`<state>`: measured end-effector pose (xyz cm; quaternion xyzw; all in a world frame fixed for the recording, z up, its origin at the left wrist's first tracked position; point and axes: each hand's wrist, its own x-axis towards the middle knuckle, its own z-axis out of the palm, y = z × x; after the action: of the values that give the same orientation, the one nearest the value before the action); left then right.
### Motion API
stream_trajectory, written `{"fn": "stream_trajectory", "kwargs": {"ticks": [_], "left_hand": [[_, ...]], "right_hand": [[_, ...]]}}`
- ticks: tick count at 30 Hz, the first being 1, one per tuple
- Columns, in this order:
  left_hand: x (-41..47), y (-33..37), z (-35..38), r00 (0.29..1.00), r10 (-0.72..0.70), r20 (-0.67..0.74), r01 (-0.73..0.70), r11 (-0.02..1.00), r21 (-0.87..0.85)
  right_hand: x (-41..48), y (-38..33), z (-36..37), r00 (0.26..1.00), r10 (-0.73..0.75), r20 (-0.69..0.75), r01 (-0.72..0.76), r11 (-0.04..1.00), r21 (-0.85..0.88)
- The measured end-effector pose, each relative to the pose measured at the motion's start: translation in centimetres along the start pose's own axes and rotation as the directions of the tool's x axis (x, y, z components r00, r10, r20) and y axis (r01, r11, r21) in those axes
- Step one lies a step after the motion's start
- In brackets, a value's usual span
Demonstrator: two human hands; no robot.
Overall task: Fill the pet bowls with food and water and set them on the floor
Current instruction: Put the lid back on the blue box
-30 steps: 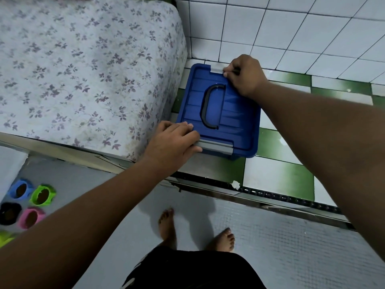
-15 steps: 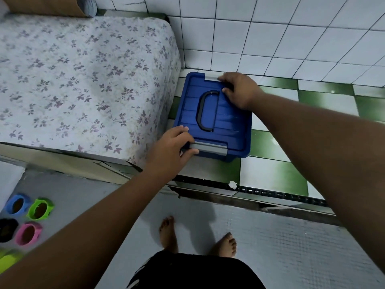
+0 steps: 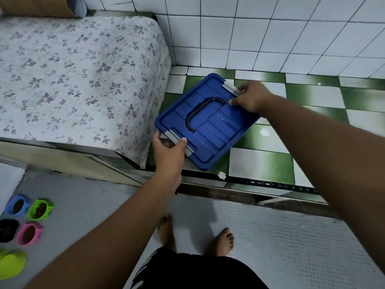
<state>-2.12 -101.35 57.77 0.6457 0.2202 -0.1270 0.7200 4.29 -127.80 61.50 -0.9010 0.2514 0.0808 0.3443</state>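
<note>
Now, a two-handed hold

The left hand (image 3: 168,152) grips the near grey latch (image 3: 174,137) of the blue plastic lidded box (image 3: 210,126); the right hand (image 3: 253,97) pinches its far edge. The box is skewed over green-and-white floor tiles (image 3: 312,97), beside the flowered mattress (image 3: 73,76). Coloured bowls (image 3: 39,209) stand near left.

Box (image 3: 208,124) right of bed (image 3: 79,80); bowls (image 3: 27,222) on floor, left.

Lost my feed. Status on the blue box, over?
Left hand, right hand grip blue box at its grey latches. Lid on. Bed edge close beside it.
</note>
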Motion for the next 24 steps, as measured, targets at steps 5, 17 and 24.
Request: {"fn": "stream_trajectory", "kwargs": {"ticks": [5, 17, 24], "left_hand": [[1.0, 0.3, -0.9, 0.985, 0.16, -0.057, -0.152, 0.98, 0.126], [2.6, 1.2, -6.0, 0.907, 0.201, 0.37, -0.39, 0.732, 0.558], [-3.0, -2.9, -12.3, 0.817, 0.267, 0.512, -0.569, 0.522, 0.635]], "right_hand": [[-3.4, 2.3, 0.1, 0.993, 0.112, -0.04, -0.1, 0.968, 0.229], [-17.8, 5.0, 7.4, 0.905, 0.34, -0.255, -0.177, 0.847, 0.5], [-28.0, 5.5, 12.6, 0.904, 0.314, -0.29, -0.154, 0.872, 0.465]]}}
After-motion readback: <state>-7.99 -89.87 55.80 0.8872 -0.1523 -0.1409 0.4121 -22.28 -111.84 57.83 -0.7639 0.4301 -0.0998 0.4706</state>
